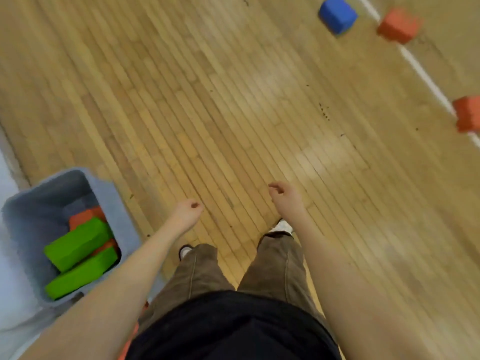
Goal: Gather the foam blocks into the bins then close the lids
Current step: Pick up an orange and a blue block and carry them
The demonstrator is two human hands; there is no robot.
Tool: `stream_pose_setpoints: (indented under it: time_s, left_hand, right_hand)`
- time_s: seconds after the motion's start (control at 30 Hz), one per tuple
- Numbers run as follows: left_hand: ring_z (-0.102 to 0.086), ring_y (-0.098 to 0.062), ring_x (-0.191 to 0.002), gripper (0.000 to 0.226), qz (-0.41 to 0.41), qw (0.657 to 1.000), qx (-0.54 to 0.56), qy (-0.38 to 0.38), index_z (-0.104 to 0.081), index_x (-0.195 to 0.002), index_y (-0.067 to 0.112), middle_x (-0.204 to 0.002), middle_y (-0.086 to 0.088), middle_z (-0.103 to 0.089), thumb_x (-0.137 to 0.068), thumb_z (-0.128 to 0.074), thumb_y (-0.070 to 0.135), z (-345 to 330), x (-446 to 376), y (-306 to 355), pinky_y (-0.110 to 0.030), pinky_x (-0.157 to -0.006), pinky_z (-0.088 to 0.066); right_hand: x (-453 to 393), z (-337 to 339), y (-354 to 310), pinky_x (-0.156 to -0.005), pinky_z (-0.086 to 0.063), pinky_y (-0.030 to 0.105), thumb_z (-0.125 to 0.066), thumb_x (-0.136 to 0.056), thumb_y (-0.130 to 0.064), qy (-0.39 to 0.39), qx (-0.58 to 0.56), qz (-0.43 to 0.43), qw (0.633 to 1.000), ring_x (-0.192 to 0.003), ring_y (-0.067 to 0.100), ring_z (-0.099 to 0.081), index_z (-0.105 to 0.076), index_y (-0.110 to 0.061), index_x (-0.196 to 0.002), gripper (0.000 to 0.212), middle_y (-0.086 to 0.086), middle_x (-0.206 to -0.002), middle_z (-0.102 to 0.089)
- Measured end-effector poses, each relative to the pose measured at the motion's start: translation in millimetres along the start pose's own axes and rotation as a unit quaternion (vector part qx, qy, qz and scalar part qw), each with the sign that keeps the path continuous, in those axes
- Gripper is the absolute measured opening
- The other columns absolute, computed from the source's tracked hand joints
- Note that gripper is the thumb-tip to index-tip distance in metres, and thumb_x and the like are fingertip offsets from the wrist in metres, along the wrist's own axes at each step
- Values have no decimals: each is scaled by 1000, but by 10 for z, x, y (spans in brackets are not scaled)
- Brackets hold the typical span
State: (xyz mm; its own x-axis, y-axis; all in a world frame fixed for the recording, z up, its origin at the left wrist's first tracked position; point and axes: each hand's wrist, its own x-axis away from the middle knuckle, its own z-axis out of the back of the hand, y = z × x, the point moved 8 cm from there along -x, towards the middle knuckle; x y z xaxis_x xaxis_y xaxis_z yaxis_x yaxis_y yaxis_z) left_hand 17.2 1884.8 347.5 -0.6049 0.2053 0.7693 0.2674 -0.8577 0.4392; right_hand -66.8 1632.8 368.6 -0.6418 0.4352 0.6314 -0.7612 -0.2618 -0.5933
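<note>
A grey bin (114, 201) stands on the floor at the lower left, with no lid on it. Inside lie two green foam blocks (78, 242) and orange ones (83, 216) beneath them. My left hand (188, 213) hangs just right of the bin, fingers curled, holding nothing. My right hand (284, 197) hangs further right over the floor, fingers loosely curled and empty. Far ahead on the floor lie a blue block (337, 15), an orange block (398, 26) and another orange block (467, 114) at the right edge.
The wooden floor (207, 100) stretches ahead. A white line (420, 71) runs diagonally past the far blocks. My legs and shoes (281, 226) stand below my hands. A pale surface (10, 281) borders the bin at the left edge.
</note>
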Motion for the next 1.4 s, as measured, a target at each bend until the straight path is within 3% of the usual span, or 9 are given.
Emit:
stream_pose_setpoints:
  time_s: [0.2,0.3,0.4,0.5,0.63,0.87,1.0,1.2,1.4]
  left_hand:
    - [-61,-30,-98,29,-90,990,-102,-40,-64,-101,4,-105,-14,-65,-95,-47,26,-1138,-326,2085,-34,-87,-47]
    - [-60,-28,-100,27,-156,975,-137,-76,-63,-106,4,-108,-12,-64,-96,-46,23,-1822,-293,3145,-34,-86,-46]
    - [-60,-29,-101,30,-209,954,-181,-118,-61,-113,5,-107,-11,-64,-96,-45,24,-2491,-202,4065,-35,-87,-45]
    - [-61,-28,-94,24,-251,930,-216,-160,-61,-105,8,-100,-11,-64,-96,-45,23,-3153,-135,4820,-30,-75,-43]
    - [-59,-18,-88,23,-280,903,-256,-202,-60,-106,13,-98,-3,-62,-97,-45,26,-3957,-84,5611,-32,-80,-45]
    - [-62,-19,-88,21,-289,887,-263,-245,-61,-102,13,-101,-6,-65,-96,-46,27,-5106,-472,6881,-36,-82,-48]
    - [-60,-21,-86,20,-257,890,-299,-231,-61,-98,12,-98,-8,-63,-96,-45,25,-5380,-880,7532,-37,-83,-48]
    - [-56,-19,-78,18,-213,912,-293,-194,-59,-95,10,-96,-11,-62,-96,-45,21,-5473,-1406,8525,-27,-67,-42]
    - [-56,-19,-81,29,-136,942,-271,-142,-56,-119,6,-100,-10,-61,-96,-46,21,-5552,-1827,9142,-26,-59,-42]
  right_hand:
    - [-102,1565,1279,-58,-40,25,-43,-97,-23,74,-83,-96,989,-67,15,-55,-60,-13,-121,31,3,-94,-61]
    - [-18,2287,1905,-68,-46,30,-42,-97,-21,130,-158,-158,966,-86,27,-63,-60,-12,-119,30,5,-99,-63]
    - [163,2839,2485,-66,-45,29,-42,-97,-20,195,-261,-211,922,-85,23,-61,-58,-10,-122,32,3,-96,-62]
    - [401,3219,3041,-73,-46,31,-42,-97,-21,261,-350,-261,861,-92,21,-60,-58,-10,-123,32,5,-105,-62]
    - [637,3562,3636,-70,-45,32,-43,-97,-17,333,-434,-307,779,-81,20,-56,-59,-9,-118,28,4,-87,-60]
    - [199,4379,4312,-73,-45,30,-43,-96,-22,371,-493,-356,702,-81,16,-58,-59,-9,-119,30,5,-99,-62]
    - [-411,5282,4434,-78,-48,32,-43,-97,-23,347,-502,-355,709,-85,17,-59,-58,-11,-119,29,5,-107,-62]
    - [-1407,6913,4452,-91,-49,40,-42,-98,-25,331,-476,-297,759,-89,16,-61,-57,-14,-120,29,1,-101,-63]
    - [-2237,8271,4608,-83,-50,35,-44,-97,-21,334,-473,-251,775,-82,16,-61,-59,-13,-116,26,3,-99,-65]
